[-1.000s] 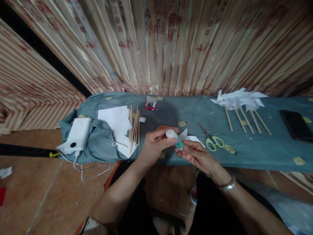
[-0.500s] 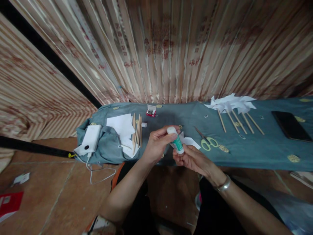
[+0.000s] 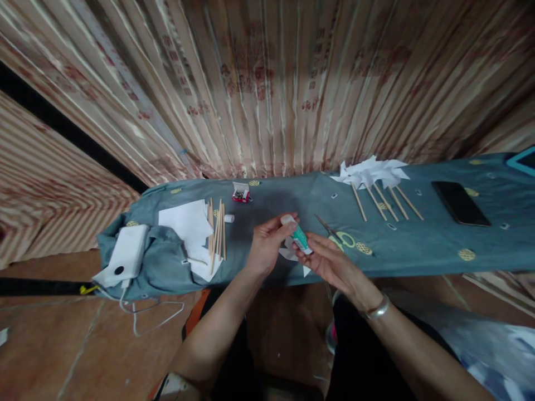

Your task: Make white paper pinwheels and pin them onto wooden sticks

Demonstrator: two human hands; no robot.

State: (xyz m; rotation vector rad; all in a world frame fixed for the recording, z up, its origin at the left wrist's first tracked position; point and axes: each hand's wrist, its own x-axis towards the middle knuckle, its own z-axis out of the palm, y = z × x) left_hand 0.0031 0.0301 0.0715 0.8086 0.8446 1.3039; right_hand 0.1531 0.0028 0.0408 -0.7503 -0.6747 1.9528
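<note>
Both hands meet over the near edge of a blue-grey cloth (image 3: 409, 250). My left hand (image 3: 267, 242) pinches the white top end of a green and white glue stick (image 3: 297, 235). My right hand (image 3: 332, 262) cradles the stick's lower end in its fingers. A folded white paper piece (image 3: 292, 255) lies on the cloth just under the hands. Green-handled scissors (image 3: 340, 236) lie right beside my right hand.
To the left lie white paper sheets (image 3: 186, 220), a bundle of wooden sticks (image 3: 217, 231), a small white cap (image 3: 229, 218) and a white power bank (image 3: 125, 253). A red box (image 3: 241, 194) sits at the back. Paper pinwheels on sticks (image 3: 374, 181) and a black phone (image 3: 460, 203) lie right.
The view has shifted, moving the cloth leftward and upward in the frame. The hands stay on the glue stick and have dropped closer to the white paper piece.
</note>
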